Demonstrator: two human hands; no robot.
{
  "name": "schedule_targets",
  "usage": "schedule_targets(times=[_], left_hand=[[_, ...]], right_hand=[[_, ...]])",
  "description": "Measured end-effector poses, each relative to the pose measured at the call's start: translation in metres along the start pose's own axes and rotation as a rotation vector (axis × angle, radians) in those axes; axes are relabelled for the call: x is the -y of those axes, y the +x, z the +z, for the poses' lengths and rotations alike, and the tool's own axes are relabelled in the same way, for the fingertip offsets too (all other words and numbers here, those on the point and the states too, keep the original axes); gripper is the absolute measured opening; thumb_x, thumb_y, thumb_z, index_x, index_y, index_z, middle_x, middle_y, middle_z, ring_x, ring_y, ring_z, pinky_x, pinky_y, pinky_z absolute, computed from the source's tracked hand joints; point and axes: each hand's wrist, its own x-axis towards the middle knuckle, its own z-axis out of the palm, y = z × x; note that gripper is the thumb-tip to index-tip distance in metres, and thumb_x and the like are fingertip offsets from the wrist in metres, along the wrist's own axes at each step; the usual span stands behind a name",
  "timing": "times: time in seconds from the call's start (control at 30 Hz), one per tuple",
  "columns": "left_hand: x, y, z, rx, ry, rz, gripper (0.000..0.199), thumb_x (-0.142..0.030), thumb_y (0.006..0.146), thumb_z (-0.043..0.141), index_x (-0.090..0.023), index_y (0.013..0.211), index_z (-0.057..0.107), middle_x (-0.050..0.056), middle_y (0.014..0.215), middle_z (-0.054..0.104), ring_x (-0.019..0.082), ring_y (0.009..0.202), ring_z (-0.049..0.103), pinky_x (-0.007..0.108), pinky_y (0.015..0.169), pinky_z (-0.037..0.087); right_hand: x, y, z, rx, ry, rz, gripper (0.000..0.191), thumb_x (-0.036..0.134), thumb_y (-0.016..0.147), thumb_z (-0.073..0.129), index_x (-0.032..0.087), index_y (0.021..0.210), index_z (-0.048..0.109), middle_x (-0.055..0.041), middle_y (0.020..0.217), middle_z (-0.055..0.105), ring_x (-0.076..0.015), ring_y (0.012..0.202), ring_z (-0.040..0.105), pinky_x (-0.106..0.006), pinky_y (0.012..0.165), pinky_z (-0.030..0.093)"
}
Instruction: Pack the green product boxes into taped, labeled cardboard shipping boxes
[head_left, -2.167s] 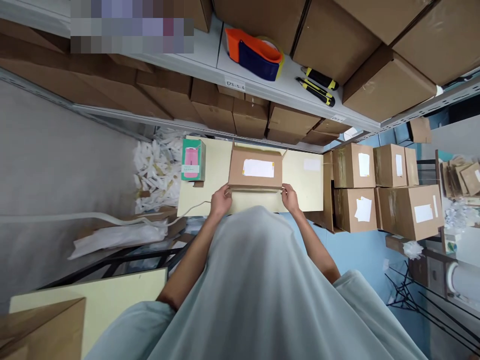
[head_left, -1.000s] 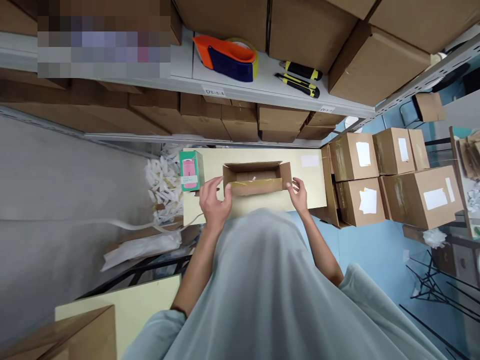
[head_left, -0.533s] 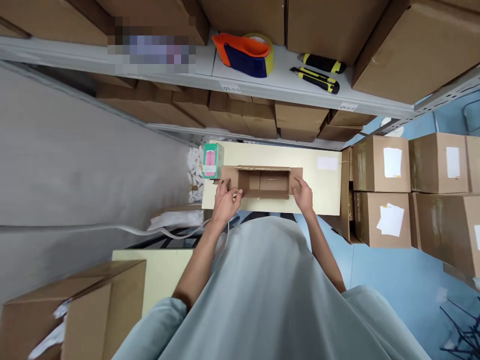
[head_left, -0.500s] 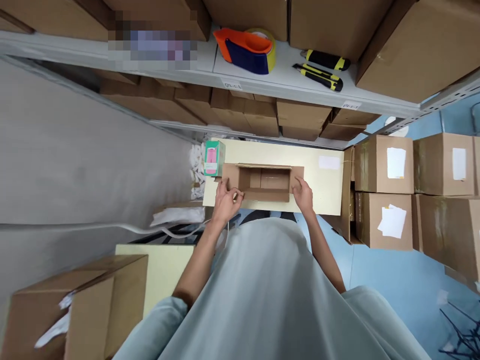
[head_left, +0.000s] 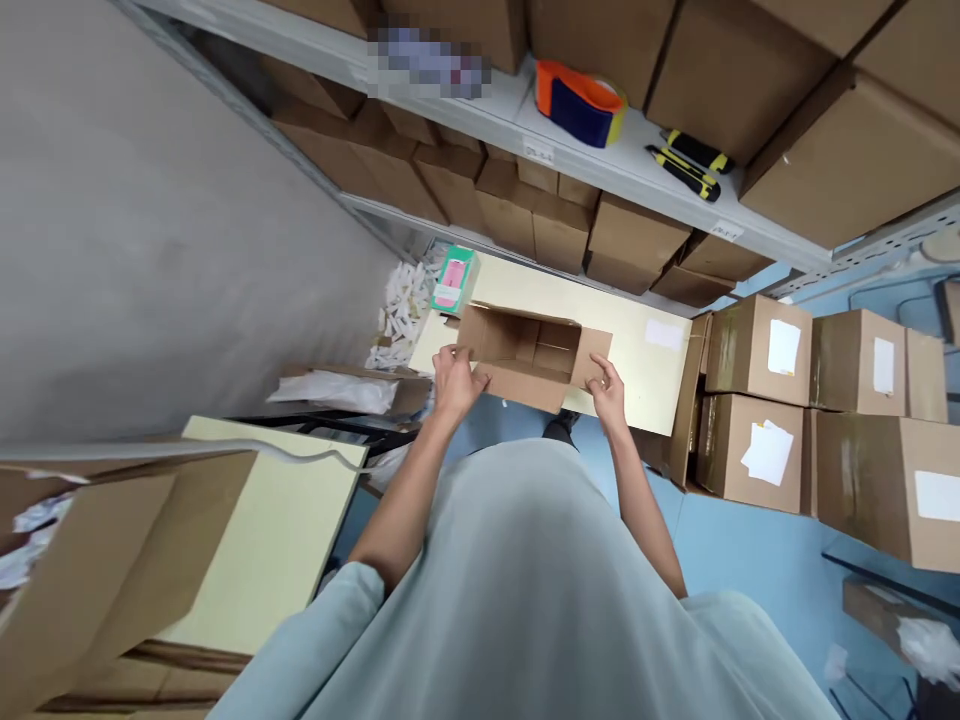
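An open cardboard box (head_left: 523,384) lies in front of me with its inside facing up and its flaps spread. Its near side reaches over the front edge of the cream table (head_left: 652,385). At the box's left end, my left hand (head_left: 456,383) is closed on the cardboard, thumb on the near flap. My right hand (head_left: 608,390) pinches the right end flap between thumb and fingers. Beyond my left hand, a green and pink packet (head_left: 453,280) stands at the table's left end.
Shelving (head_left: 480,115) ahead carries cartons, an orange and blue tape dispenser (head_left: 579,104) and two utility knives (head_left: 686,170). Stacked cartons (head_left: 754,450) stand on the right. White scraps (head_left: 409,305) lie beside the wall. A second cream table (head_left: 277,520) is at lower left.
The view has turned, so the table and shelf slant now. The box has come nearer the front table edge and tilts, its near flap spread wider. Both hands keep hold of it.
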Motion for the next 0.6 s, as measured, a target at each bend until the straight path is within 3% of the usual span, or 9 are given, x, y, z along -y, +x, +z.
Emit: schedule_targets(times=[0.13,0.3,0.47,0.6], left_hand=[[0.046,-0.045,-0.032,-0.110,-0.113,0.005,0.043,-0.028,0.087,0.081,-0.017,0.128,0.071,0.023,0.142,0.064,0.049,0.146,0.057,0.065,0.133,0.045],[0.143,-0.139,-0.092,-0.327,-0.196,-0.118,0.052,-0.042,0.092,0.088,-0.018,0.135,0.070,0.022,0.141,0.063,0.049,0.143,0.059,0.068,0.130,0.049],[0.235,-0.246,-0.141,-0.503,-0.191,-0.332,0.068,-0.037,0.089,0.093,-0.017,0.149,0.066,0.024,0.146,0.060,0.049,0.144,0.060,0.068,0.131,0.049],[0.288,-0.321,-0.160,-0.650,-0.232,-0.556,0.069,-0.033,0.089,0.093,-0.018,0.150,0.066,0.025,0.145,0.060,0.050,0.144,0.060,0.069,0.130,0.049]], right_hand=[[0.028,-0.030,0.052,0.155,-0.007,-0.079,0.063,0.048,0.094,0.072,0.023,0.152,0.072,-0.0158,0.171,0.067,-0.0350,0.154,0.065,-0.049,0.113,0.068],[0.049,-0.070,0.142,0.316,-0.111,-0.177,0.060,0.046,0.094,0.072,0.024,0.149,0.075,-0.0156,0.168,0.070,-0.0351,0.157,0.064,-0.052,0.118,0.065],[0.039,-0.111,0.257,0.515,-0.175,-0.193,0.059,0.045,0.087,0.075,0.022,0.141,0.077,-0.0186,0.161,0.074,-0.0364,0.154,0.066,-0.057,0.121,0.063],[0.029,-0.147,0.358,0.757,-0.255,-0.184,0.057,0.044,0.085,0.074,0.021,0.138,0.078,-0.0185,0.159,0.075,-0.0349,0.146,0.070,-0.057,0.117,0.065]])
